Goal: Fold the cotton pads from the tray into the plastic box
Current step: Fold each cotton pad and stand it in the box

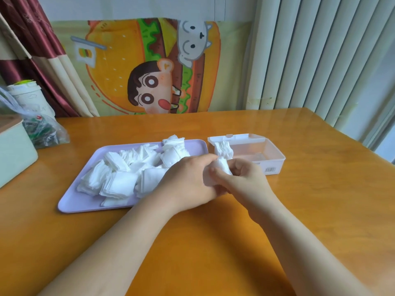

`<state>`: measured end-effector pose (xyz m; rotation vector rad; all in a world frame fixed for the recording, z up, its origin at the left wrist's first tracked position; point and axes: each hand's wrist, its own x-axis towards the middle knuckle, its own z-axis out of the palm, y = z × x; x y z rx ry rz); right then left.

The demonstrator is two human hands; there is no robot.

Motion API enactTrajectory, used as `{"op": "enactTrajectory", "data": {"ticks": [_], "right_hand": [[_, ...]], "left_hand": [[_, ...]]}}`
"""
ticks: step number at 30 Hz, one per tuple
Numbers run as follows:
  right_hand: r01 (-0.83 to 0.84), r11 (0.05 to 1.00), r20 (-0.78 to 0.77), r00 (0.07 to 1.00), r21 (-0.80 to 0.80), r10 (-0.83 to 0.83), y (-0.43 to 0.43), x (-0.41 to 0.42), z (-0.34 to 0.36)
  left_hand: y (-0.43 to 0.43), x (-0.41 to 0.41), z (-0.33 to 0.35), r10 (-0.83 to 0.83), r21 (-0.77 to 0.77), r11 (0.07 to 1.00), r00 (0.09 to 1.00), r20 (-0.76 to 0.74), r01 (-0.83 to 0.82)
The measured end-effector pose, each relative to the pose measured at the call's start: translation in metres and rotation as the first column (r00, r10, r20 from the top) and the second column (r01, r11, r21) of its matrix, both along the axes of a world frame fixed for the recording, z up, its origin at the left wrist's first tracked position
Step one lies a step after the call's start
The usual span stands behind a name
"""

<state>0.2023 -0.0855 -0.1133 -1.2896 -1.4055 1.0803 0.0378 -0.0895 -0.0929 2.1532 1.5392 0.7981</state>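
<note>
A person's left hand (192, 178) and right hand (245, 178) meet over the wooden tabletop (192, 242), fingers curled and pinching one white cotton pad (223, 166) between them, apparently mid-fold and kept close to the open clear plastic box (275, 159) for a short drop. A few folded pads (223, 149) stand at the box's left end; a loose heap of pads (119, 174) lies on the lilac tray (70, 204) just beside it, mid-tabletop. The hands hide most fingertips and the fold itself, and blur softens the pad's edges.

Single head-worn view — wide-angle; faces forward and down onto table (320, 199); close above it.
</note>
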Motion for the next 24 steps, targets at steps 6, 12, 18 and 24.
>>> {"op": "enactTrajectory", "data": {"ticks": [6, 12, 18, 24], "right_hand": [[0.0, 0.999, -0.089, 0.996, -0.052, -0.005, 0.003, 0.013, 0.008], [0.26, 0.954, -0.073, 0.965, 0.147, -0.252, 0.021, 0.034, 0.022], [0.321, 0.93, 0.396, 0.841, 0.181, -0.368, 0.068, 0.054, 0.045], [0.311, 0.949, 0.641, 0.717, 0.055, -0.272, 0.108, 0.051, 0.025]], "left_hand": [[0.016, 0.007, 0.005, -0.01, 0.062, 0.998, 0.999, 0.045, 0.007], [0.04, 0.015, 0.001, -0.041, -0.001, 0.999, 0.969, 0.243, 0.043], [0.072, 0.021, -0.011, 0.142, -0.055, 0.989, 0.981, 0.128, -0.136], [0.075, 0.029, -0.027, 0.107, -0.092, 0.992, 0.973, 0.205, -0.09]]}}
